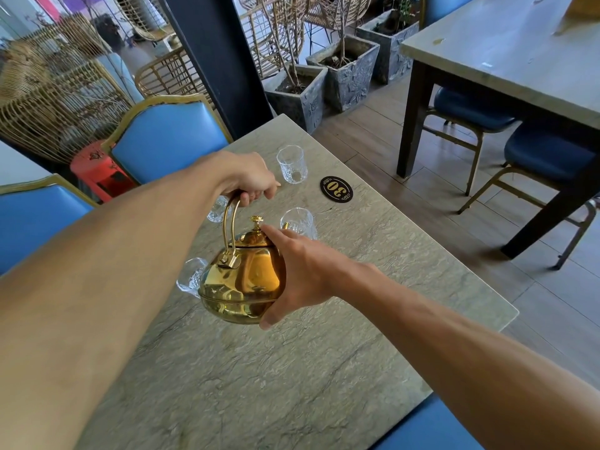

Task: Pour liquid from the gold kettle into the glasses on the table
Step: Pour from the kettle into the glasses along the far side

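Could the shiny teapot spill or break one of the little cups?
Maybe. The gold kettle is tilted in the air, its spout at one glass, so liquid might miss that small rim. Another glass sits right beside the kettle's body, where a swing could knock it. The right hand presses on the lid; if it slips, the lid may drop.

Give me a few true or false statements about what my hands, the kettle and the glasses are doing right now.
1. The left hand grips the gold kettle by its handle. True.
2. The right hand rests flat on the table. False: it steadies the kettle's side, a finger at the lid.
3. Four glasses are visible. True.
4. The far glass is full. False: it looks empty.
5. The number plaque reads 30. True.
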`<state>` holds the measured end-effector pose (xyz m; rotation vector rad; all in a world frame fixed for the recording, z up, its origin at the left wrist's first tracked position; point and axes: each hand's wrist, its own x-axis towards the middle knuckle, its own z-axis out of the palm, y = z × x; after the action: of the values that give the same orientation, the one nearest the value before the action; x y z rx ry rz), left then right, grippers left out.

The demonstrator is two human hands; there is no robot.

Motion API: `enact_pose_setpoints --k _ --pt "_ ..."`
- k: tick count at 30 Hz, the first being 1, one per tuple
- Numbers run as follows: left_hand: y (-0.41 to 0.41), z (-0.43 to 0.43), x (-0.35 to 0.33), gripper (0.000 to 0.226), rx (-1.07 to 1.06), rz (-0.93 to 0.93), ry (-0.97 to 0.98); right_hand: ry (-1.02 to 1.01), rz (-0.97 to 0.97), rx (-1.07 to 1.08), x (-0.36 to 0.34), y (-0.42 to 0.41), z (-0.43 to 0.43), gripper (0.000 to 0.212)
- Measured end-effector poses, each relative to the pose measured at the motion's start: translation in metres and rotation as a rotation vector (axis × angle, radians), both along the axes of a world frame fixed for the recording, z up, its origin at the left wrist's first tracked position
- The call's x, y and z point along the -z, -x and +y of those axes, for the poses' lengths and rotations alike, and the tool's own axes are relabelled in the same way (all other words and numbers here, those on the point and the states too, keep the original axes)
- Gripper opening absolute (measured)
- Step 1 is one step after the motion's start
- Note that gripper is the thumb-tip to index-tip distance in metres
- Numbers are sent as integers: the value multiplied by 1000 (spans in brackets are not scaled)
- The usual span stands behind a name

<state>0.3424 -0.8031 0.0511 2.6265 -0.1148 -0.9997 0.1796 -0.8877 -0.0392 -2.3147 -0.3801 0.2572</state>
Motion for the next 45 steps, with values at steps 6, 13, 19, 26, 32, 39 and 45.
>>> enact_pose_setpoints --k 6,13,19,26,32,39,45 --pt "-1 -1 0 24 13 -1 -4 -4 -5 -7 -1 -1 -1 145" --pt "-1 -2 -2 17 20 -3 -22 0 -2 -7 -3 -1 -3 144" --pt "0 -3 -2 15 13 -2 -26 -10 9 -15 -7 -1 -5 139" --pt "1 -6 -4 16 8 1 -28 2 10 -18 -11 -1 -7 143" --pt "1 -9 -6 20 3 1 -33 6 13 -26 -15 0 -9 141" --pt "-2 -9 -3 30 15 20 -48 0 27 -32 -17 0 -11 136" --pt "-3 -9 -1 34 31 28 -59 5 23 -40 -14 -1 -13 138"
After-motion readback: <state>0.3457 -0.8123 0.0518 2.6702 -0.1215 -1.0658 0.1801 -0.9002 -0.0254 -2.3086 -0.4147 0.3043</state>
